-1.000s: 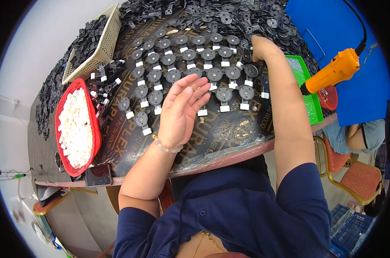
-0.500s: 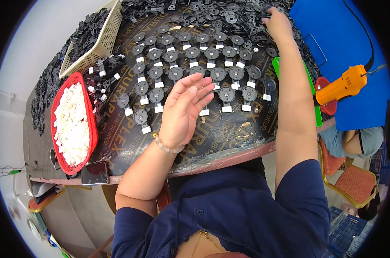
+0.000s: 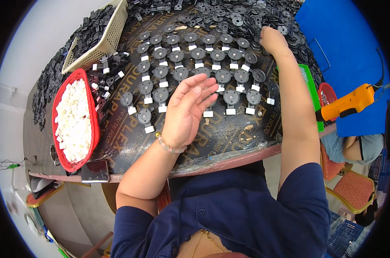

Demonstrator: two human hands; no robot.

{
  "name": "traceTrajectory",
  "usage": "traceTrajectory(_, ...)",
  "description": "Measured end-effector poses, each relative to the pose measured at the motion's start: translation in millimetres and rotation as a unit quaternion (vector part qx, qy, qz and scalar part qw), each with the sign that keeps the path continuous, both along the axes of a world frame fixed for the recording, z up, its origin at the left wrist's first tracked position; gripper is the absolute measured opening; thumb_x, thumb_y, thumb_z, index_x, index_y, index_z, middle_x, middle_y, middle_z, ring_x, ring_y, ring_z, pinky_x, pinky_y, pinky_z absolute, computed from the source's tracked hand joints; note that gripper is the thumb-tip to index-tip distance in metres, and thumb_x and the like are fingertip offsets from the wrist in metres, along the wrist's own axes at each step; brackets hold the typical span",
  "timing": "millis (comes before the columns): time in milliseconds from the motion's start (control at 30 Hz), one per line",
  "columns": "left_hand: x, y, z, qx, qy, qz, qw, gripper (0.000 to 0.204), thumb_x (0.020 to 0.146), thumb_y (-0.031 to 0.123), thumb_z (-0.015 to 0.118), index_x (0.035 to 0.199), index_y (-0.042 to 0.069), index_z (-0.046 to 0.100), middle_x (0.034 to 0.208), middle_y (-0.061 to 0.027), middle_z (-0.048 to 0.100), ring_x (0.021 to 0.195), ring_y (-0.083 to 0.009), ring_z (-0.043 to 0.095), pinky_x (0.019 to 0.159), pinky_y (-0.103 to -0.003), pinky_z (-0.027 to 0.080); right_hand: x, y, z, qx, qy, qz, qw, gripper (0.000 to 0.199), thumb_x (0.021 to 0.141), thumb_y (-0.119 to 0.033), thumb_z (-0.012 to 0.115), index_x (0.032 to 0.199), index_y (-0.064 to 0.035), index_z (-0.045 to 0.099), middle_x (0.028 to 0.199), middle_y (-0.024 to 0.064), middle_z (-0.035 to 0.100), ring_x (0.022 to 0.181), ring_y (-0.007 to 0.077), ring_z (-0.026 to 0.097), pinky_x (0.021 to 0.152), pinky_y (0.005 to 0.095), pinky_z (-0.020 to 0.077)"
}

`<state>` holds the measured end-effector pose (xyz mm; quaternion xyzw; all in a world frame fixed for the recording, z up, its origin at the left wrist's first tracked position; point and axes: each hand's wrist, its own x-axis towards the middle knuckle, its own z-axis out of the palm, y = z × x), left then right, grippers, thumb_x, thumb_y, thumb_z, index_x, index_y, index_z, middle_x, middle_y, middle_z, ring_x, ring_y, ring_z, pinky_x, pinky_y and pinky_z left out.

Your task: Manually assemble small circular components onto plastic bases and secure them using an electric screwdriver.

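My left hand hovers over the near rows with its palm turned sideways, fingers stretched out and nothing in them. Under and around it, rows of black disc parts stand on the table, each with a white block at its near end. At the far right, my right hand is at the edge of a heap of loose black discs and brackets. Its fingers are curled in, and whatever they hold is hidden behind the hand. My right forearm passes over part of a green tray.
On the left, a red basket holds white blocks, with a cream basket of black parts beyond it. A phone lies by the table edge. At right are an orange power screwdriver, a red bowl and a blue panel.
My right hand has drawn nearer and slightly left at the heap, its fingers now curled in. My left hand keeps its pose. The whole view has shifted a little.
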<state>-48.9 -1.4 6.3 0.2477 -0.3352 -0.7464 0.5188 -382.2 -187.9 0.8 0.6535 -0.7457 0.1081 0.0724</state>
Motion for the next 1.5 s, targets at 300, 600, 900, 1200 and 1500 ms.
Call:
traceTrajectory(300, 3.2, -0.5, 0.1, -0.004, 0.016, 0.0, 1.0, 0.032, 0.103, 0.015, 0.052, 0.132, 0.002, 0.052, 0.133, -0.0157, 0.059, 0.123, -0.0258, 0.058, 0.106, -0.041, 0.046, 46.3, 36.3, 21.1, 0.179, -0.084, 0.097, 0.975, 0.028, 0.065, -0.015, 0.086, 0.085, -0.0013, 0.073, 0.08, 0.0168, 0.072, 0.077, 0.0292, 0.07, 0.072, 0.0389, 0.0546)
traceTrajectory(600, 1.8, -2.4, -0.3, 0.01, 0.034, 0.007, 0.999, 0.033, 0.102, 0.014, 0.055, 0.132, 0.001, 0.053, 0.128, -0.0151, 0.062, 0.121, -0.0251, 0.06, 0.103, -0.04, 0.049, 108.6, 24.7, 53.4, 0.026, -0.116, 0.164, 0.979, 0.03, 0.078, -0.02, 0.079, 0.1, -0.0014, 0.072, 0.088, 0.0161, 0.073, 0.083, 0.0299, 0.071, 0.079, 0.0373, 0.0545)
traceTrajectory(900, 15.2, -4.5, 0.4, -0.011, 0.03, 0.083, 0.996, 0.028, 0.102, 0.009, 0.05, 0.129, 0.002, 0.055, 0.119, -0.0093, 0.065, 0.099, -0.0137, 0.062, 0.088, -0.029, 0.05, 259.8, -169.8, 22.6, -0.018, -0.081, 0.271, 0.959, 0.044, 0.082, -0.027, 0.074, 0.119, -0.0059, 0.066, 0.119, 0.0229, 0.066, 0.112, 0.0383, 0.063, 0.095, 0.0431, 0.0507)
traceTrajectory(1200, 27.6, -14.5, 0.6, 0.02, 0.073, 0.15, 0.986, 0.027, 0.102, 0.007, 0.047, 0.127, 0.004, 0.055, 0.113, -0.0066, 0.065, 0.087, -0.009, 0.056, 0.081, -0.026, 0.046, 286.4, -275.7, -28.3, 0.007, -0.032, 0.176, 0.984, 0.057, 0.074, -0.021, 0.086, 0.123, -0.0068, 0.061, 0.124, 0.024, 0.06, 0.113, 0.0427, 0.061, 0.098, 0.0474, 0.0502)
traceTrajectory(1500, 32.5, -27.5, 6.3, 0.091, 0.162, 0.232, 0.955, 0.045, 0.105, 0.025, 0.048, 0.143, 0.005, 0.037, 0.132, -0.0137, 0.051, 0.111, -0.0205, 0.054, 0.091, -0.035, 0.047, 294.3, -172.8, 90.0, 0.272, -0.298, 0.422, 0.812, 0.047, 0.07, 0.001, 0.079, 0.114, 0.0015, 0.064, 0.092, 0.0056, 0.068, 0.073, 0.0128, 0.062, 0.067, 0.0291, 0.0521)
